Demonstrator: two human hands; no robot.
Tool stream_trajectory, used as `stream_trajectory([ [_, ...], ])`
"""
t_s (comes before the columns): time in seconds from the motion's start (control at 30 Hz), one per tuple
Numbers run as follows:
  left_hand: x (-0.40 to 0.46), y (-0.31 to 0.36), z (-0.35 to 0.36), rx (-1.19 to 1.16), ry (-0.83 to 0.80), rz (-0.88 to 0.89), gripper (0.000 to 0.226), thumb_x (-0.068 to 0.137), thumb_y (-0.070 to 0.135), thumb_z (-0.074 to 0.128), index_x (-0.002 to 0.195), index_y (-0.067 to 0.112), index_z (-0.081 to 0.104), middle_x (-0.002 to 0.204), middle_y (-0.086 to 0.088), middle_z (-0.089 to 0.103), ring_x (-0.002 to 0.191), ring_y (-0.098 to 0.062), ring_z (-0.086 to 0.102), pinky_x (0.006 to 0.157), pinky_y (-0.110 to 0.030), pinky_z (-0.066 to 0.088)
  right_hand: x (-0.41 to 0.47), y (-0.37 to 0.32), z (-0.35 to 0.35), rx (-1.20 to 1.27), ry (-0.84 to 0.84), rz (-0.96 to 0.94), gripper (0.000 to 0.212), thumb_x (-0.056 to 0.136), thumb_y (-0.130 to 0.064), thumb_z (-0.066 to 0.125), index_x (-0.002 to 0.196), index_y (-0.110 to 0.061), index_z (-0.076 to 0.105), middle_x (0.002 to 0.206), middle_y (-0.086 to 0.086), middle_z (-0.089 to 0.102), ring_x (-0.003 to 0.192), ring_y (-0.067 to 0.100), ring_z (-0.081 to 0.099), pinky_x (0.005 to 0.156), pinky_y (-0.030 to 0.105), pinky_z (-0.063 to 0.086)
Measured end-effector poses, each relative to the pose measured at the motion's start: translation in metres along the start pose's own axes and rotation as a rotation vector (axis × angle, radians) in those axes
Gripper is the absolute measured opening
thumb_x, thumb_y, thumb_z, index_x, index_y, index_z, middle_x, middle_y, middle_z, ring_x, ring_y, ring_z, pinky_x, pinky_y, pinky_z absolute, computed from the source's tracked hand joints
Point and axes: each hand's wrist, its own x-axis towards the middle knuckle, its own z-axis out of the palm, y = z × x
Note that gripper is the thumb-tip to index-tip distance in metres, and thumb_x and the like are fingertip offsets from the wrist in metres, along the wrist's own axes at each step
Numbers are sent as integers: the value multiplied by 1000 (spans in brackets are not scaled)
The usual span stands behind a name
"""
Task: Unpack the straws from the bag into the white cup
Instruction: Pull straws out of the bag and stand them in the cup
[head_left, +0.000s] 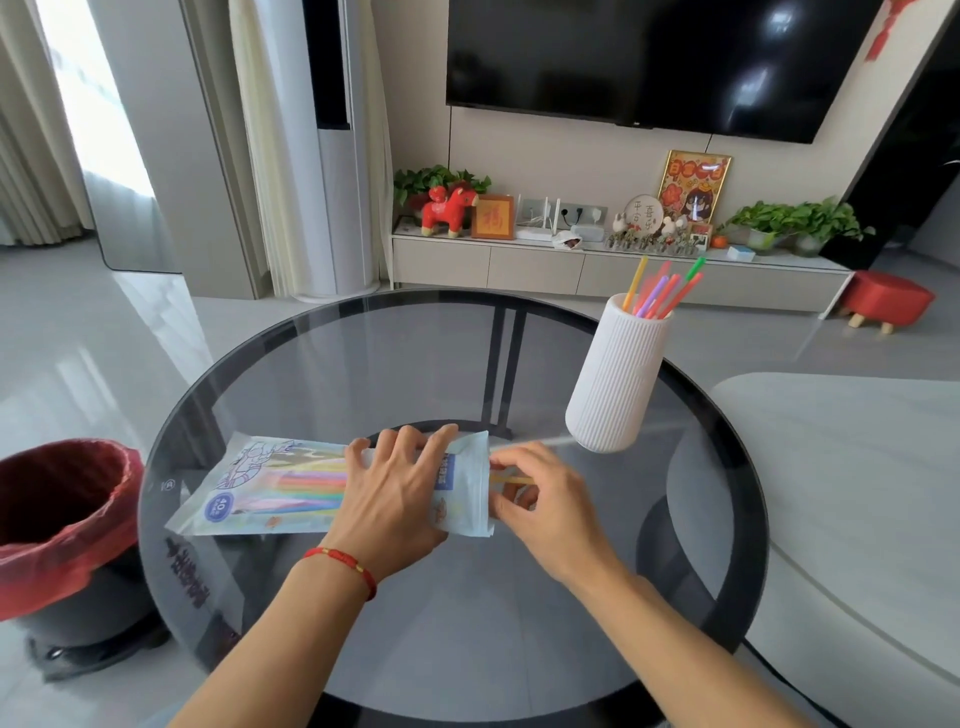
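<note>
Your left hand (395, 493): grip spread, pressing bag (260, 488) flat on table (441, 623). Your right hand (545, 509): grip pinching yellow straw (511, 479) at bag mouth (white cup (618, 374) stands near, coloured straws (660, 291) inside).

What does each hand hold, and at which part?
The right hand pinches a yellow straw near its free end; the left hand only presses the bag.
</note>
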Motion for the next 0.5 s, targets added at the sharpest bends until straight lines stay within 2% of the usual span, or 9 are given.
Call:
stream_trajectory([
  [0.07, 1, 1, 0, 3, -1, -18, 94, 61, 53, 74, 142, 29, 34, 112, 1, 51, 103, -27, 48, 92, -50, 36, 2, 2, 0, 72, -25, 8, 37, 86, -12, 86, 122, -18, 78, 121, -9, 74, 108, 5, 69, 89, 22, 58],
  [0.13, 2, 2, 1, -18, 17, -21, 92, 61, 52, 76, 140, 29, 36, 109, 2, 51, 101, -27, 49, 90, -48, 37, 4, 4, -1, 209, -108, 77, 37, 90, -14, 83, 125, -25, 78, 119, -9, 79, 105, 15, 75, 91, 32, 61],
  [0.2, 2, 4, 2, -34, 35, 3, 90, 61, 54, 78, 137, 27, 40, 107, 1, 53, 98, -27, 50, 86, -47, 38, 4, 4, 4, 336, -180, 161, 31, 94, -9, 76, 118, -28, 82, 107, 0, 84, 92, 33, 78, 83, 46, 65],
  [0.23, 1, 6, 2, -31, 37, 13, 88, 61, 56, 78, 136, 27, 42, 108, 2, 53, 97, -26, 50, 85, -46, 38, 3, 4, 7, 374, -181, 188, 30, 95, -5, 73, 112, -28, 84, 100, 6, 84, 83, 37, 77, 74, 48, 64],
  [0.33, 0, 6, 3, -21, 30, 25, 80, 63, 54, 76, 132, 30, 45, 107, 3, 53, 98, -25, 51, 86, -46, 39, 4, 4, 8, 419, -124, 211, 29, 95, 0, 73, 100, -24, 87, 86, 12, 83, 62, 23, 65, 54, 32, 52],
  [0.4, 0, 2, 2, -21, 20, 17, 73, 63, 45, 76, 129, 32, 49, 107, 3, 52, 99, -25, 51, 87, -47, 39, 7, 6, -1, 426, -68, 234, 21, 92, -2, 78, 101, -18, 87, 80, 5, 83, 53, 15, 59, 48, 22, 46],
  [0.5, 0, -7, 1, -16, 14, -23, 69, 64, 32, 77, 128, 36, 52, 106, 5, 56, 97, -26, 53, 86, -46, 39, 10, 11, -23, 480, -20, 307, 16, 91, 3, 77, 104, -4, 84, 76, 4, 81, 51, 13, 63, 47, 22, 50],
])
